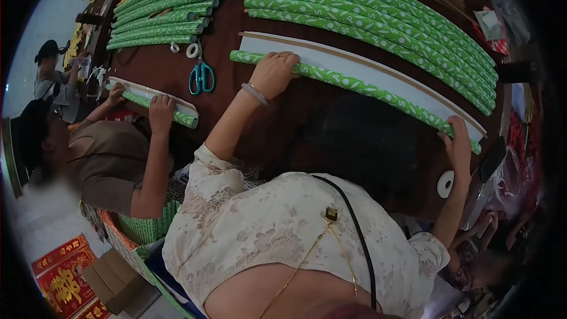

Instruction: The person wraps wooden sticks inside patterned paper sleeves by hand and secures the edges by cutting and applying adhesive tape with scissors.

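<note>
A long roll of green patterned paper (366,90) lies across the table in front of me, with a strip of its white underside (354,59) unrolled along the far side. A tan band (378,56) runs along that strip's far edge. Near the roll's left end, my left hand (274,74) is closed over it, a pale bangle on the wrist. At the right end my right hand (458,145) grips the same roll between thumb and fingers.
Several finished green rolls (366,23) lie beyond. Teal-handled scissors (201,77) and a tape roll (192,51) sit to the left; a white tape roll (445,184) is near my right wrist. At left, a co-worker's hands (160,113) hold another green roll (185,119).
</note>
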